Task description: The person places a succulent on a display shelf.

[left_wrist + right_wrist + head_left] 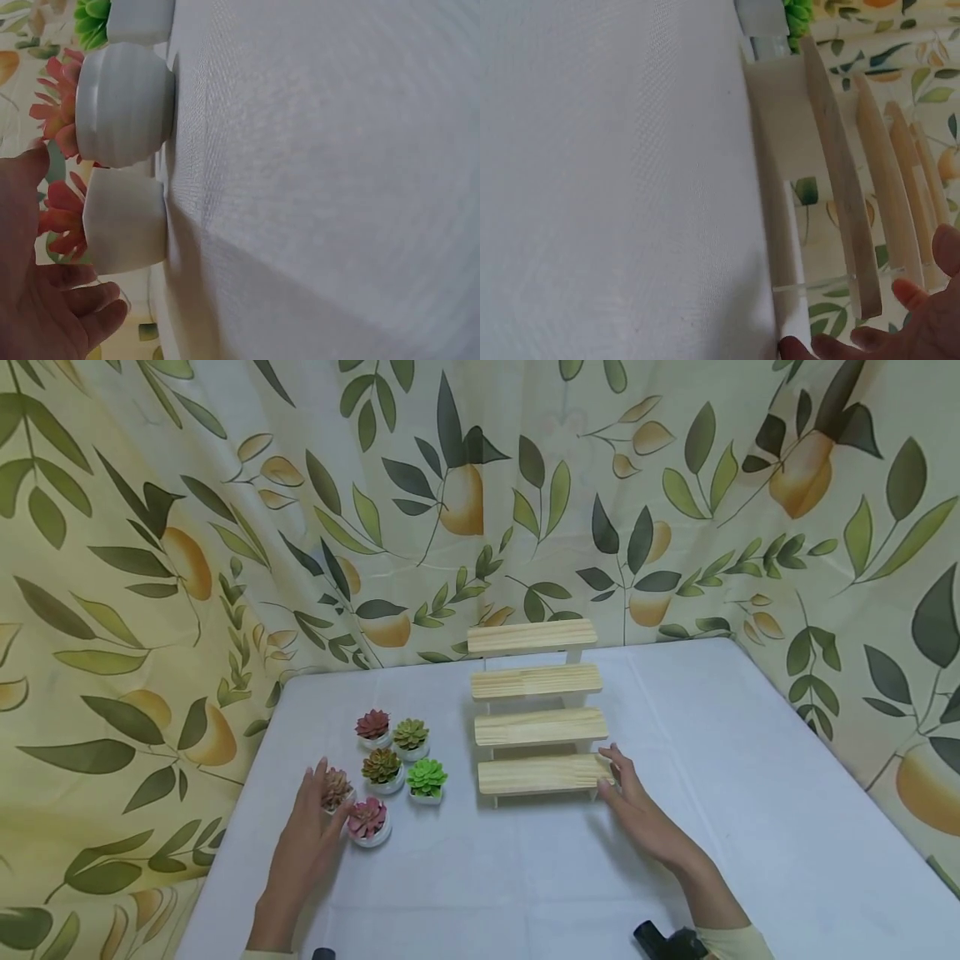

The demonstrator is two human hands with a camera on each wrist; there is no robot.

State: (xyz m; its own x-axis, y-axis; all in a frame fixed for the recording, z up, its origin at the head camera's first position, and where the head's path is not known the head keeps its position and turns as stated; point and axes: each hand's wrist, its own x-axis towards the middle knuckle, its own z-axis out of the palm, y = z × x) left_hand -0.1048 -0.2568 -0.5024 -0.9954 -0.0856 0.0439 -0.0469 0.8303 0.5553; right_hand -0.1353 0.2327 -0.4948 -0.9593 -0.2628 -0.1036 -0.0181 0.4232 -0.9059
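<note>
Several small potted succulents stand together left of centre in the head view. My left hand [303,835] is at the near-left side of the group, its relaxed fingers beside a dusty-pink succulent [336,788] and its thumb by a rosy-pink succulent [367,820]. Both have white pots, as the left wrist view shows, one faceted pot [126,221] and one ribbed pot [124,105]. A four-tier wooden stand [542,728] rises right of the plants. Beside the right end of its lowest shelf [543,775] is my right hand [637,806], fingers spread and loosely bent.
A dark-red succulent [372,725], an olive-green succulent [411,735], a brown-green succulent [381,766] and a bright-green succulent [427,778] sit close together. White cloth [465,893] covers the table, and a leaf-patterned curtain [480,568] hangs behind it.
</note>
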